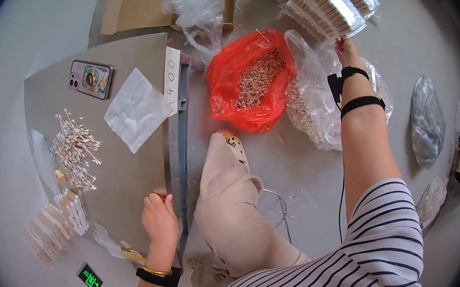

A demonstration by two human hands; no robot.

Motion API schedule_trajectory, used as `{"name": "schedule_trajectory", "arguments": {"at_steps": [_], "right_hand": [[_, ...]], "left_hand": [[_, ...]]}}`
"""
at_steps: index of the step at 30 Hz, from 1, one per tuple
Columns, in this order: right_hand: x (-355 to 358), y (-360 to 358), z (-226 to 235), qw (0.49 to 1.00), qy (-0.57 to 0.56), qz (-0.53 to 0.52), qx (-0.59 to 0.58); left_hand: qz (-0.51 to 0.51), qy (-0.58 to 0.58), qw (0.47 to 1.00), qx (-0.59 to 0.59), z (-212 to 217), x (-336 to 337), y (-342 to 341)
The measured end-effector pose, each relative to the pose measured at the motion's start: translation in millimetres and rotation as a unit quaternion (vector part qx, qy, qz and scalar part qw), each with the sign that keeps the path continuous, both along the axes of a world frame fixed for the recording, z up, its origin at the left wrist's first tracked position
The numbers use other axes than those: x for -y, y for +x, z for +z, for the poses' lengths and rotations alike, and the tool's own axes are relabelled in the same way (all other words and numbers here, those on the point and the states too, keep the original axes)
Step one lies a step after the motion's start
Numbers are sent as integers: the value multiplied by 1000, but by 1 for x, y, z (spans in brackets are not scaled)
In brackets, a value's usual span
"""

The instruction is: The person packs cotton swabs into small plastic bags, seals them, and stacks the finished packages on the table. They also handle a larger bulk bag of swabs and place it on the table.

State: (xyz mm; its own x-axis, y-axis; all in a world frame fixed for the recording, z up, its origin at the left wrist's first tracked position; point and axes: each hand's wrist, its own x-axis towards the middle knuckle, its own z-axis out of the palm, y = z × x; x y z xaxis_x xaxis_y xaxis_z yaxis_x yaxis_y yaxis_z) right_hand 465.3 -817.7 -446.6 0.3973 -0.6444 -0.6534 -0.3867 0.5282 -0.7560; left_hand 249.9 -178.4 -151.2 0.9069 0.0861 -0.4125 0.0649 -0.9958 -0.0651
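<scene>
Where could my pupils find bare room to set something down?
Tabletop: the patch between the cotton-swab pile, white sheet and left hand. Floor: between the right forearm and the far-right clear plastic bag. Crowded: the tabletop's left side and the floor around the red plastic bag.

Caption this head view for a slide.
Right hand at stacked swab packs, left hand by the table, red bag on the floor.

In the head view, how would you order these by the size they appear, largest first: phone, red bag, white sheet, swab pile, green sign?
1. Red bag
2. White sheet and swab pile: too alike to rank
3. Phone
4. Green sign
</scene>
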Motion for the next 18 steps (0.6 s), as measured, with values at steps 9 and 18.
{"name": "schedule_trajectory", "arguments": {"at_steps": [9, 18], "right_hand": [[-52, 56, 201, 936, -115, -14, 333], [-225, -119, 374, 889, -135, 233, 371]], "left_hand": [[-14, -4, 999, 30, -4, 2, 0], [40, -64, 997, 22, -14, -10, -5]]}}
